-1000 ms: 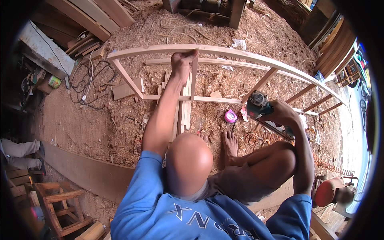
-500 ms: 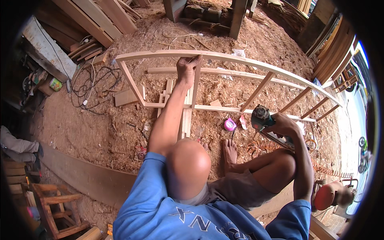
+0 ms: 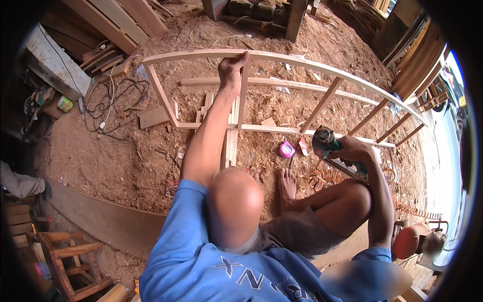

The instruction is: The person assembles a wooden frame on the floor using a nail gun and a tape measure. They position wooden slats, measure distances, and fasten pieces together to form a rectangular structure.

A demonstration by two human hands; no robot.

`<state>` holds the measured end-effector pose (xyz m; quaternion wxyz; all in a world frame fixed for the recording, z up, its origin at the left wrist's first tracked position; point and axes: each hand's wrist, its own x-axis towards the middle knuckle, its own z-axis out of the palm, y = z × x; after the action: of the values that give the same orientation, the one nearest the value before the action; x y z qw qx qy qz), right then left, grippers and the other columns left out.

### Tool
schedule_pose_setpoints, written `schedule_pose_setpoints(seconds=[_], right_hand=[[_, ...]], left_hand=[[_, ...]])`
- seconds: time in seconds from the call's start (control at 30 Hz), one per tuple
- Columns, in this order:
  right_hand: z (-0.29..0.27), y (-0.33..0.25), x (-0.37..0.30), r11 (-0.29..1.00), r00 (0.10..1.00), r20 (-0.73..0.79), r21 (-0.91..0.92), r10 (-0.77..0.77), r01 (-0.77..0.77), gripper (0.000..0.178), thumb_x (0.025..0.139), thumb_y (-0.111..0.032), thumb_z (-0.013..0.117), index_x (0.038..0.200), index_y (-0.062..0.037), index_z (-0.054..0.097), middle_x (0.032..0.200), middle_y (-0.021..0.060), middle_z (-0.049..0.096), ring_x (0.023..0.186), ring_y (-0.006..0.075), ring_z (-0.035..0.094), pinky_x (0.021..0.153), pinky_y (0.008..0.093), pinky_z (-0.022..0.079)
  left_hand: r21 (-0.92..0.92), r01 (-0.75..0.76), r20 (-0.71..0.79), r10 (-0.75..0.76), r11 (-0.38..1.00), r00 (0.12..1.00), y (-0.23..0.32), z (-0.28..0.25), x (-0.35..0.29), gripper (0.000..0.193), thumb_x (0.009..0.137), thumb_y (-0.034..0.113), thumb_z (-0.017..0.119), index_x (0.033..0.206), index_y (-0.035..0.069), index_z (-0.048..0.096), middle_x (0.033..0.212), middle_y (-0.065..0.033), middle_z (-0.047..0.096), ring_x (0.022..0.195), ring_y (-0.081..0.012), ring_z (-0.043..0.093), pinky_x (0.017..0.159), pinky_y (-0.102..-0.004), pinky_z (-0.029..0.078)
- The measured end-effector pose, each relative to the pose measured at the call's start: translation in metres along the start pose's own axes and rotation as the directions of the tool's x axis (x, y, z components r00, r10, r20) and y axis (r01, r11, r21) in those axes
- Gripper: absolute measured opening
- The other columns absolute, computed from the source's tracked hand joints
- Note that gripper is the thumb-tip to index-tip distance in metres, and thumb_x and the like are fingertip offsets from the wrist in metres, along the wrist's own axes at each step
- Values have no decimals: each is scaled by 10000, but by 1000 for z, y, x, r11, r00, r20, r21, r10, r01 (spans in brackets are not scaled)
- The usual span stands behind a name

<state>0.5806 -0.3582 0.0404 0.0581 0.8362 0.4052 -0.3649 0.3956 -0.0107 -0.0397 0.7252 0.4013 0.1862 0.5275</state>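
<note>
A ladder-shaped frame of pale wood (image 3: 287, 61) stands on edge across the floor, with several crosspieces between its long rails. My left hand (image 3: 231, 73) is closed around the joint where the upper rail meets a crosspiece (image 3: 242, 103), its thumb along the wood. In my right hand (image 3: 357, 150) is a green-and-black nail gun (image 3: 327, 143), held above the floor near my right knee. Its nose is near the frame's lower rail, and I cannot tell whether they touch. Loose wooden strips (image 3: 231, 146) lie under the frame.
Wood shavings cover the floor. A pink tape measure (image 3: 287, 149) lies beside my foot, and an orange coiled hose (image 3: 322, 178) behind the nail gun. Dark cables (image 3: 118, 108) and stacked boards (image 3: 108, 22) are at left. A wooden stool (image 3: 75, 251) stands lower left.
The whole view has shifted a little, so most things sit slightly higher and further left. My left thumb now lies higher at the joint. Both hands keep their holds.
</note>
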Motion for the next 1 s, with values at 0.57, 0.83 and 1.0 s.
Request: schedule_pose_setpoints(seconds=[0.57, 0.83, 1.0], right_hand=[[11, 33, 10, 989, 984, 157, -129, 87, -67, 440, 859, -485, 715, 1016, -75, 742, 785, 74, 704, 680, 174, 664, 622, 355, 501], [10, 32, 8, 978, 985, 159, -205, 70, -37, 455, 856, -503, 713, 1017, -79, 740, 769, 67, 704, 671, 171, 668, 622, 351, 503], [13, 32, 8, 984, 977, 197, -175, 78, -43, 453, 855, -506, 707, 1004, -79, 740, 761, 61, 702, 671, 167, 669, 616, 346, 509]], left_hand=[[-60, -20, 15, 21, 998, 1000, -2, 3, 3, 194, 856, 35, 769, 1033, 53, 694, 1003, -42, 731, 933, -129, 652, 851, -261, 514], [22, -63, -33, 64, 998, 997, -7, 4, 0, 189, 871, 52, 762, 1050, 43, 702, 1009, -47, 735, 936, -126, 652, 831, -252, 509], [46, -167, -80, 170, 985, 982, -12, 7, -5, 208, 850, 55, 783, 1038, 17, 703, 1009, -80, 739, 949, -144, 663, 908, -268, 518]])
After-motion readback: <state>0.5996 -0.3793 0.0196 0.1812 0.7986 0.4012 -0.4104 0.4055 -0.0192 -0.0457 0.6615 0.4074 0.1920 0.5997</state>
